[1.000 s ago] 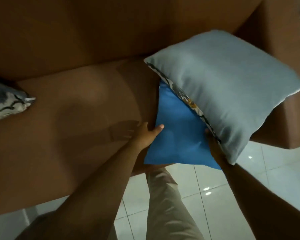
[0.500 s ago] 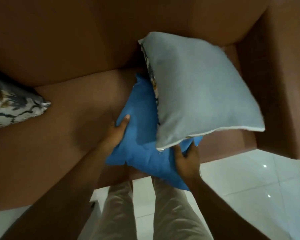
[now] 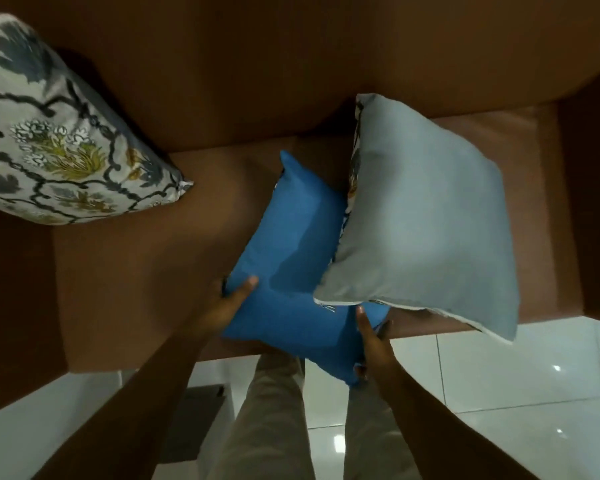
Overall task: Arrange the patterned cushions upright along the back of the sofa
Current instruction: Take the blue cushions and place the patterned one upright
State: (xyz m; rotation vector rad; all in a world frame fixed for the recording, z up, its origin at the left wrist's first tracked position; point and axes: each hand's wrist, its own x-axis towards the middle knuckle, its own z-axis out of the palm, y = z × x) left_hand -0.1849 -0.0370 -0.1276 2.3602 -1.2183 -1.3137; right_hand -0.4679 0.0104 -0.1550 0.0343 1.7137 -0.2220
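Gripping the blue cushion [image 3: 291, 271] with both hands: left hand [image 3: 227, 301] clamps its lower-left edge, thumb on top, other fingers hidden underneath. Right hand [image 3: 373, 344] pinches its lower-right corner; fingers mostly tucked behind the fabric. Grey cushion [image 3: 426, 216], smooth plain back facing me, overlaps the blue one's right side at centre-right of frame; only a sliver of print shows on its left edge. Can't tell what supports its low edge. Patterned cushion [image 3: 56, 140], floral-and-lattice print, sits upper left, leaning on the sofa [image 3: 257, 64] back, cut off by the frame. Sofa brown, matte. Glossy white tile floor [image 3: 516, 375] at bottom.
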